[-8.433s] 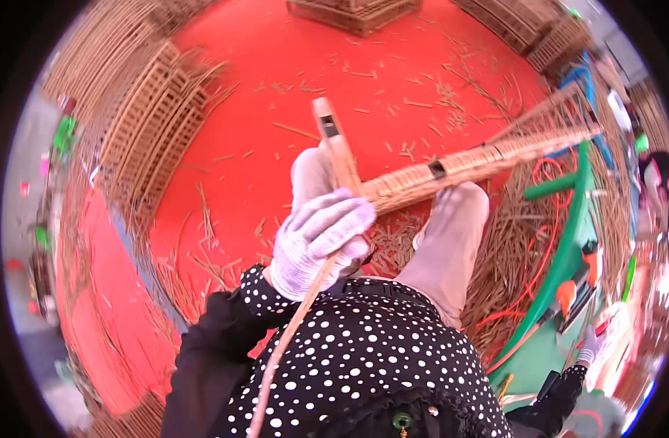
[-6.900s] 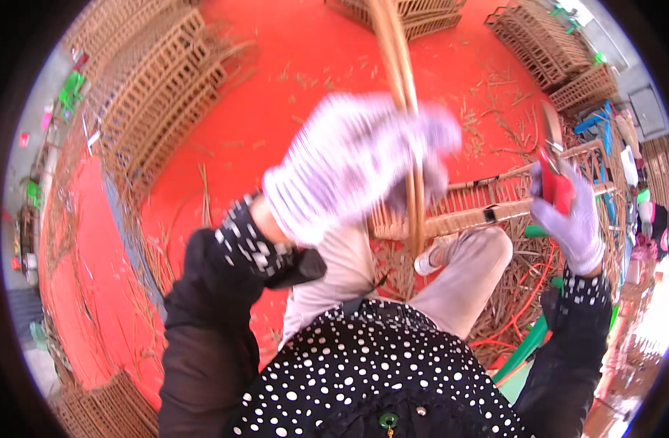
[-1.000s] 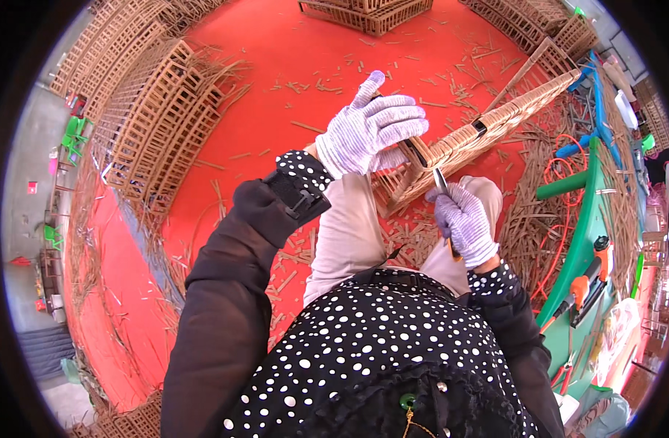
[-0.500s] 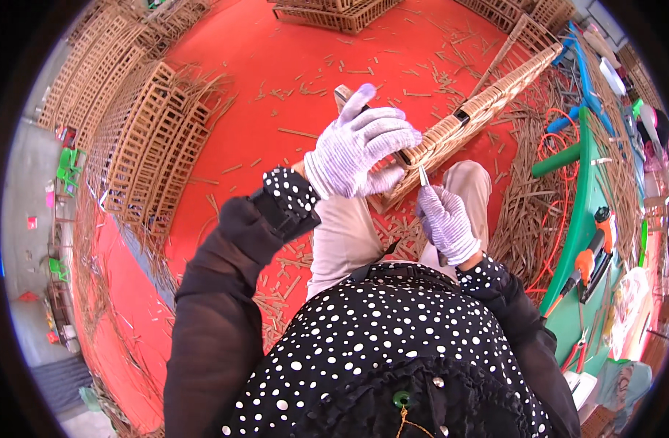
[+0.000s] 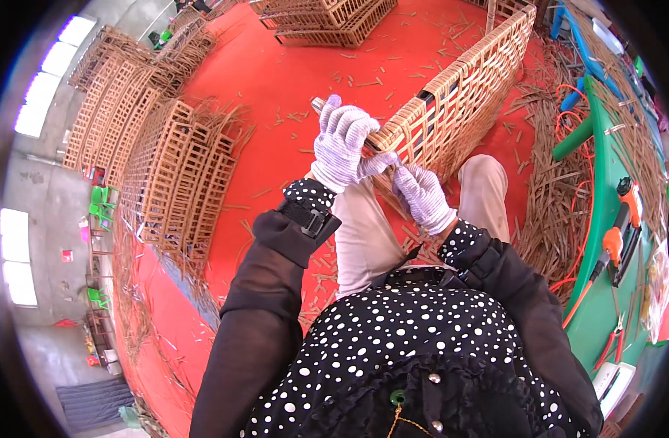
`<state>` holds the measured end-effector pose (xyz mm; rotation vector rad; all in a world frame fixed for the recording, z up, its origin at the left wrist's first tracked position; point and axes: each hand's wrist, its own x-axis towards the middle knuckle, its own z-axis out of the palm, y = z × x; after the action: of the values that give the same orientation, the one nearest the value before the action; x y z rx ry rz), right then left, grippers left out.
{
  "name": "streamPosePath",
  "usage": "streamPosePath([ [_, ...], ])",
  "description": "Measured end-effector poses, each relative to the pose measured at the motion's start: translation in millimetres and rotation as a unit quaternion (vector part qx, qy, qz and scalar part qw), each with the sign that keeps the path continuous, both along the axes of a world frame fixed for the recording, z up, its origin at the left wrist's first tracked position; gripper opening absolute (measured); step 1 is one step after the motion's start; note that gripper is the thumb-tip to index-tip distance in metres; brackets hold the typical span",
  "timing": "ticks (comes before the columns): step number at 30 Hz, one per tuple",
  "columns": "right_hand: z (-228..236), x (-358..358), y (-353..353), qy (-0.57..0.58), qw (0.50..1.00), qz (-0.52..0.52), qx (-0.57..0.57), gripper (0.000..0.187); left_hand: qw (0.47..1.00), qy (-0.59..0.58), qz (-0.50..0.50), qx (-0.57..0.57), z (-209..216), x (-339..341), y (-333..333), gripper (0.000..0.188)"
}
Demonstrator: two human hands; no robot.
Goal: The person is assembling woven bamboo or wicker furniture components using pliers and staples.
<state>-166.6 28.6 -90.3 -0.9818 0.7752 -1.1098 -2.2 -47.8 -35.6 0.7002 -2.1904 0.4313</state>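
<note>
Work looks to be sitting at a corner-finishing step: the person is bending over the near corner of a woven basket (image 5: 469, 95), probably tucking or trimming a strand there. The basket is lying on its side in front of the knees, its near end just above the left leg (image 5: 360, 226), its long side running away to the upper right. The left hand (image 5: 340, 146) is curving its fingers over that corner, thumb reaching toward the other hand — gripping or just steadying, cannot tell. The right hand (image 5: 424, 193) is pressing its fingertips together right beside the left thumb; what they are pinching is not showing. A next move would be calling for a firmly braced corner and a small, careful fingertip action, both hands working so close. Counts: one basket being worked, two gloved hands, one red-handled pair of pliers (image 5: 617, 347) resting on one green table (image 5: 601, 292), with orange-and-black tools (image 5: 613, 241) lying nearby — one or two, overlapping. Two green chairs (image 5: 101, 206) are showing at far left. Stacked baskets (image 5: 167, 182) are standing left and far ahead, too overlapped for counting; cut strips (image 5: 542, 175) are littering the red floor (image 5: 291, 66), uncountable.
</note>
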Motion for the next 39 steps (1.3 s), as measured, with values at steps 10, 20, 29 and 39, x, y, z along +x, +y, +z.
streamPosePath([
  [10, 5, -4, 4, 0.112, 0.993, 0.002, -0.042, 0.035, 1.0, 0.003, -0.02, -0.005, 2, 4, -3, 0.056],
  [20, 25, -11, -2, 0.084, 0.995, 0.044, -0.014, 0.037, 0.999, 0.026, -0.025, -0.007, 2, 7, -8, 0.054],
  [29, 40, -25, 2, 0.206, 0.976, 0.039, -0.052, 0.033, 0.998, -0.02, -0.063, 0.012, 16, 5, -1, 0.044],
  [39, 19, -65, -10, 0.384, 0.914, -0.068, -0.11, 0.034, 0.982, -0.123, 0.057, 0.13, 48, -23, 29, 0.046],
])
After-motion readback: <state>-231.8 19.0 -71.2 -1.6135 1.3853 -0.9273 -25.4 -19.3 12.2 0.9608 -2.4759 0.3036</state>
